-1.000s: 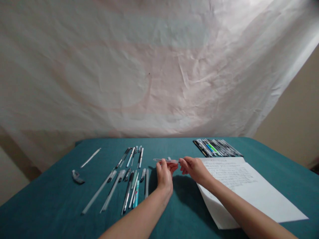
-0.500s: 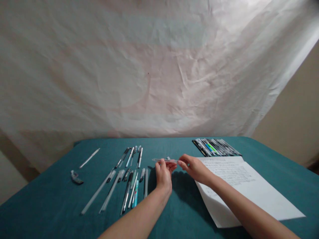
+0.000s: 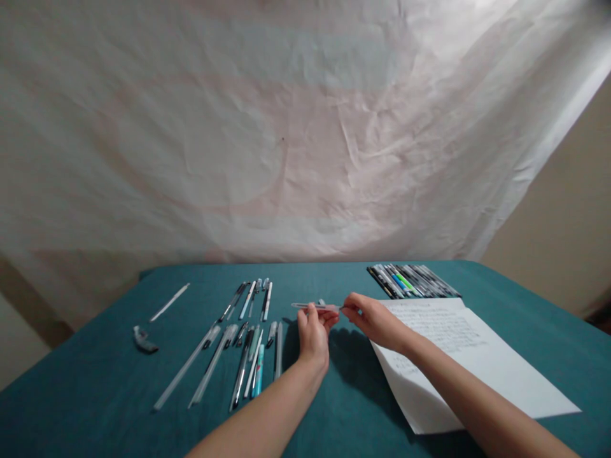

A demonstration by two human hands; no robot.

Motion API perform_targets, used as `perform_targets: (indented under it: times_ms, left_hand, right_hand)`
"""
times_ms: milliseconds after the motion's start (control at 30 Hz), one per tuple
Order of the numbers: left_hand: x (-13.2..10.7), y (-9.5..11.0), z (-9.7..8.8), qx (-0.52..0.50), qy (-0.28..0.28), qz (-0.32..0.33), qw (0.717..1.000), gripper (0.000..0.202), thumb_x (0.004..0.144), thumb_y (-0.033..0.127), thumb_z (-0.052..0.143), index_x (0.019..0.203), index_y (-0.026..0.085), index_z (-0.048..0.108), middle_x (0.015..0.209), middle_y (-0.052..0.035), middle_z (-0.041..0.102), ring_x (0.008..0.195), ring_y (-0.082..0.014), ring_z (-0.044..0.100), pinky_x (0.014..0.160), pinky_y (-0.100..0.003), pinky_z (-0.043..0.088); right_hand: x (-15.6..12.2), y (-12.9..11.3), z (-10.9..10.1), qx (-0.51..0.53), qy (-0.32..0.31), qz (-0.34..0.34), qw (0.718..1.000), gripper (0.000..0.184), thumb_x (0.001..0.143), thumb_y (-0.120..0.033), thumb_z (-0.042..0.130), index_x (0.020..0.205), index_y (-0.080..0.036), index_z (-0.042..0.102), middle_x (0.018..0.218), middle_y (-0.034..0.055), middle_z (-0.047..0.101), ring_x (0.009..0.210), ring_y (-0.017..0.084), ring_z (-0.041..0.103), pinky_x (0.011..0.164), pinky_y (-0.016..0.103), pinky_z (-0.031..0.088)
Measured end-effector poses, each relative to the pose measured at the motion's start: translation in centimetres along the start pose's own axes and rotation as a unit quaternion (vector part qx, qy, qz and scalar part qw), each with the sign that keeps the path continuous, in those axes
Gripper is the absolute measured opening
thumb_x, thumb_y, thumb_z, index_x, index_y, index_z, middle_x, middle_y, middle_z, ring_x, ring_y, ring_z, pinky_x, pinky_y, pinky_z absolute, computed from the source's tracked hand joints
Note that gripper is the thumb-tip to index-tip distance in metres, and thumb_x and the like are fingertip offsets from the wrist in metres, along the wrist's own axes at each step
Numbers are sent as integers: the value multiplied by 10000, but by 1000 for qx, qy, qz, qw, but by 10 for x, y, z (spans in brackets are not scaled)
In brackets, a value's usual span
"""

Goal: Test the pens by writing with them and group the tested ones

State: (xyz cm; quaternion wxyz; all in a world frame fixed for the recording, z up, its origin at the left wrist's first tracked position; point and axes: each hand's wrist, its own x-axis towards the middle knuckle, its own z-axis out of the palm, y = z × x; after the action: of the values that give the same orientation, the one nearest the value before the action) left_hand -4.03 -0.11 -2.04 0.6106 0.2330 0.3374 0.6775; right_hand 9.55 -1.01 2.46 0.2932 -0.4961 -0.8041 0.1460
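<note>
My left hand (image 3: 312,334) is closed round a thin clear pen (image 3: 301,306), held level above the teal table (image 3: 344,407). My right hand (image 3: 375,320) pinches the pen's right end with its fingertips. Both hands meet just left of a white written sheet (image 3: 470,359). What the right fingertips grip at the tip is too small to make out.
Several pens and clear pen tubes (image 3: 238,346) lie in rows left of my hands. A thin white stick (image 3: 169,302) and a small grey piece (image 3: 142,339) lie further left. A row of dark and coloured pens (image 3: 413,281) lies at the back right. A creased white sheet hangs behind.
Both hands and the pen have stayed nearly still; the view has shifted slightly.
</note>
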Motion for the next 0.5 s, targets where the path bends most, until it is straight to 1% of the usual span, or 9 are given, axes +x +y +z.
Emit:
perform_targets:
  times_ms: [67,133,233,300,333,433,500]
  left_hand:
    - [0,0,0,1,-3,-2,1000,180,854,347,466,823,174,425,640,-26,630,572,-135,624,575,-259,490]
    - [0,-1,0,2,-4,-1,1000,180,856,349,463,830,176,421,641,-24,631,577,-135,625,583,-264,492]
    - [0,-2,-1,1,-4,2,1000,186,856,355,460,836,174,418,645,-20,632,580,-129,624,590,-262,491]
    - [0,-2,-1,1,-7,0,1000,196,855,362,460,835,171,420,647,-23,634,577,-129,624,591,-263,490]
    - [0,-2,-1,2,-8,-1,1000,201,854,366,460,834,169,422,646,-25,635,576,-131,625,594,-267,490]
    - [0,-2,-1,2,-12,-4,1000,215,849,378,466,829,168,424,639,-27,635,582,-140,630,603,-279,491]
    - [0,-2,-1,1,-10,-4,1000,213,848,377,467,831,170,422,643,-26,637,586,-139,631,606,-279,492]
  right_hand:
    - [0,1,1,2,-14,6,1000,299,896,-338,342,717,-184,524,661,13,578,605,125,522,577,225,372]
    - [0,2,2,16,-28,15,999,330,907,-351,314,712,-183,521,646,12,577,591,123,523,565,222,371]
    - [0,2,2,23,-22,9,999,217,873,-363,408,813,-185,519,718,17,591,634,130,534,559,217,370]
    - [0,2,2,11,-11,-1,1000,184,861,-349,433,818,-187,510,734,18,586,647,131,530,566,218,368]
    - [0,2,2,4,-9,-4,1000,199,870,-343,416,789,-186,508,720,16,581,641,130,525,571,221,367]
    - [0,3,3,3,-23,10,1000,324,909,-348,318,695,-185,499,648,12,566,595,125,515,568,227,364]
    - [0,3,3,18,-31,23,999,326,910,-363,312,716,-186,505,645,12,572,585,125,519,558,226,365]
